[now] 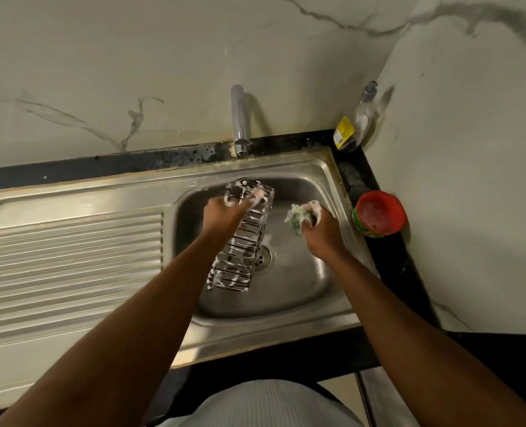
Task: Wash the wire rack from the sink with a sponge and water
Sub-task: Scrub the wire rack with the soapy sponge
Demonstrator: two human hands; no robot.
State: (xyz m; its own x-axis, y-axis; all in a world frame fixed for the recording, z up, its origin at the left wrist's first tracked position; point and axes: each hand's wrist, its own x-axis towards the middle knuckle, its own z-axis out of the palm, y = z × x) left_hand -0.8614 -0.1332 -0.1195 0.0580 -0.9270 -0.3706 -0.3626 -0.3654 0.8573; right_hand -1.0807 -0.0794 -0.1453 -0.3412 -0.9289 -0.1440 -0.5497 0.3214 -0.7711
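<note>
The left hand (224,211) grips the far upper end of the wire rack (240,251), with the fingers curled through the wires. The rack hangs steeply from this hand into the sink (301,291), and its lower end is close to the drain (265,257); whether it touches the bottom cannot be told. White foam sits on many of its wires.

To the right of the left hand, and apart from the rack, the right hand (320,232) is closed around a green sponge (298,218) full of foam. Beyond both hands stands the tap (240,118), and no water seems to run from it. On the counter just right of the right hand stands a red tub (378,214), and farther behind it a soap bottle (355,121).

The step in hand seems to be the scrubbing, with the rinse not yet done. To do it well, the left hand should keep a firm grip, because soapy wire is slippery. The sponge should go along each wire and into the crossings, where dirt probably hides. It helps to turn the rack so that every side meets the sponge. Too hard a push could bend the thin wires.
</note>
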